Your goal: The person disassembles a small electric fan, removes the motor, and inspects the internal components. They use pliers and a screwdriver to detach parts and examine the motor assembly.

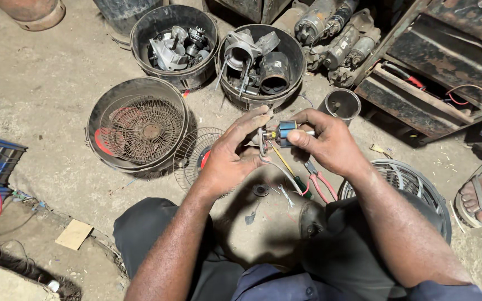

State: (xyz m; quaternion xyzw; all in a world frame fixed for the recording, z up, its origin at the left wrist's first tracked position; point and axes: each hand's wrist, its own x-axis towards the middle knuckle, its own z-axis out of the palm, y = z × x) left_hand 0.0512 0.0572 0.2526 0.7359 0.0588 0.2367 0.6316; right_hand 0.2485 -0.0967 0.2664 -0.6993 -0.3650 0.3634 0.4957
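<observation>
Buckets (175, 42) of motor parts sit on the concrete floor (46, 72) beyond your hands. Your left hand (231, 159) and right hand (330, 142) both pinch a small blue motor part (285, 132), held above red-handled pliers (318, 184).

Dusty concrete floor (46, 83) lying underfoot, dark tubs (174, 22) of metal parts standing about, rusty metal rack (447, 67) sitting at right, hard light falling.

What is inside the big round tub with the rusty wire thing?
Inside the tub lies a rusty round fan guard. Something red peeks out beneath it; the rest is covered.
</observation>
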